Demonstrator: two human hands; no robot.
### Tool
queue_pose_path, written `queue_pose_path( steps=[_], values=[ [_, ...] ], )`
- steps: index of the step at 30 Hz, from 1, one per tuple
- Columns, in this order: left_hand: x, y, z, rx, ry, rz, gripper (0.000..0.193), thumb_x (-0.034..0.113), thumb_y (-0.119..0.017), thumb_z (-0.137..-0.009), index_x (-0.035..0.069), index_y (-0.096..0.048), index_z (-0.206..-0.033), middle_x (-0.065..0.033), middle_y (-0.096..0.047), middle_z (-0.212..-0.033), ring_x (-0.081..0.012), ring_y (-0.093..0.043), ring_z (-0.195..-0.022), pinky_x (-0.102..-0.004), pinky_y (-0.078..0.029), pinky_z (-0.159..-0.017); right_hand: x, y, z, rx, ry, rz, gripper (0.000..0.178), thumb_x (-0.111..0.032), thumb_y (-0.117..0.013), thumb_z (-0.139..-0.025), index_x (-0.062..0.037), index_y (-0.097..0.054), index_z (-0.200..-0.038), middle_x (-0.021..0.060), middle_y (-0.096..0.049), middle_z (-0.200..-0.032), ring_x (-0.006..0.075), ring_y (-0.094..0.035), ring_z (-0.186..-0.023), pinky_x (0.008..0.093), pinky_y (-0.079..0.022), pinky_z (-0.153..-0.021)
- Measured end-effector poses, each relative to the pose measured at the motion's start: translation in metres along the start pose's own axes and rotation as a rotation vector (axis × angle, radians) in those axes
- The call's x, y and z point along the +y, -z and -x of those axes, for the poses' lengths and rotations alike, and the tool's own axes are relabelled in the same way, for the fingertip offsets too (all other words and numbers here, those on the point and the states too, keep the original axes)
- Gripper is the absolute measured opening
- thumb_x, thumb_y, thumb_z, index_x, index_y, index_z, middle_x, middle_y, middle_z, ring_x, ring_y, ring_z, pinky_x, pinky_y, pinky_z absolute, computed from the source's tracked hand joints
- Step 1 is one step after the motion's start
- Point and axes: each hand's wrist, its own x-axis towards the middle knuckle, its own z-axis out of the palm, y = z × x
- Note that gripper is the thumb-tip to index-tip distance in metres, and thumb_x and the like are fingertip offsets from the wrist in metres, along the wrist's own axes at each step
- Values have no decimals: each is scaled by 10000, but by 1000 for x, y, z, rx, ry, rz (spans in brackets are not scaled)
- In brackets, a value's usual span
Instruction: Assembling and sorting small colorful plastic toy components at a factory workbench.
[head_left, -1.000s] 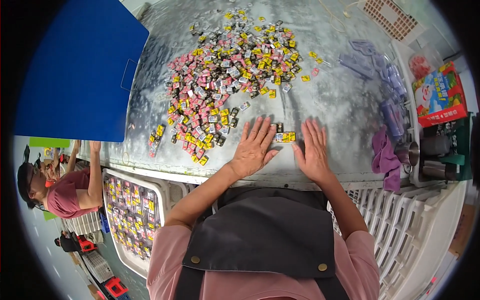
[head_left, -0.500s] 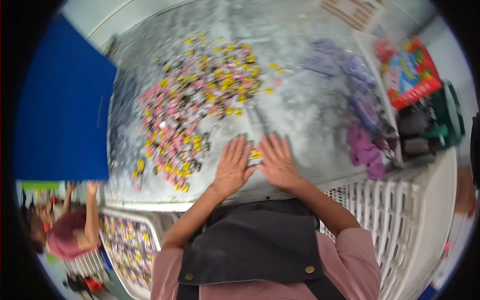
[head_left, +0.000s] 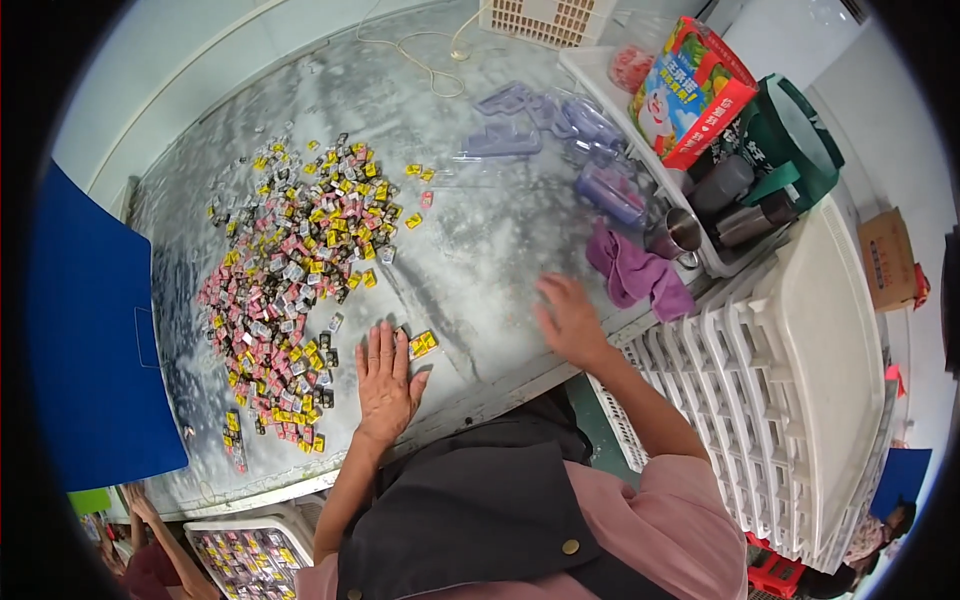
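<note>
My left hand lies flat on the metal tabletop, fingers together and stretched out. Just to the right of its fingertips is a short group of small yellow packets. A dark packet beside them is partly covered by that hand. My right hand, slightly blurred, is farther right over the table near its front edge; its fingers are apart and I see nothing in them. Beyond my left hand spreads a loose pile of small yellow, pink, black and clear packets.
Purple cloth, a steel cup and purple plastic items lie right. Beside them, a white tray holds a red box and green bag. Stacked white crates stand right, a blue panel left.
My right hand has left the small packets and moved right, away from my left hand. The view has turned to the right, so the pile shows farther left.
</note>
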Motion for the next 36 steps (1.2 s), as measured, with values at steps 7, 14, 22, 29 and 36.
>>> queue_pose_path(
  steps=[7, 14, 22, 29, 36],
  values=[
    [3, 2, 1, -10, 20, 7, 683, 351, -547, -955, -15, -327, -1488, -242, -194, -1599, -408, -154, -1491, -570, -103, -1186, 25, 37, 15, 72, -79, 52, 219, -83, -644, -885, -2, -628, -1088, 174, -630, -1087, 369, -608, -1006, 416, -486, -886],
    [3, 0, 0, -4, 28, -3, 736, 359, -594, -917, -6, -328, -1498, -229, -208, -1598, -402, -166, -1487, -575, -109, -1184, 55, 59, 12, 145, -219, 76, 206, -101, -624, -900, -5, -628, -1082, 172, -620, -1056, 378, -602, -978, 426, -491, -847],
    [5, 6, 2, -41, 102, 28, 718, 327, -615, -898, -15, -361, -1476, -249, -219, -1587, -417, -191, -1477, -560, -134, -1180, 77, 56, -1, 44, -350, 340, 294, -220, -639, -919, -38, -607, -1148, 174, -566, -1167, 382, -594, -1041, 426, -490, -867],
    [7, 5, -3, -14, 91, 34, 696, 386, -591, -931, 8, -377, -1475, -227, -253, -1581, -387, -213, -1477, -552, -165, -1177, 111, 55, -2, 32, -232, 429, 162, -196, -596, -938, -37, -573, -926, 153, -560, -967, 385, -596, -878, 470, -476, -722],
    [3, 2, 2, 16, 70, 39, 676, 412, -558, -956, 22, -381, -1479, -215, -227, -1593, -376, -182, -1490, -559, -165, -1178, 106, 49, -13, -30, -293, 558, 216, -221, -579, -962, -17, -583, -893, 176, -568, -957, 400, -585, -858, 476, -467, -713]
  ],
)
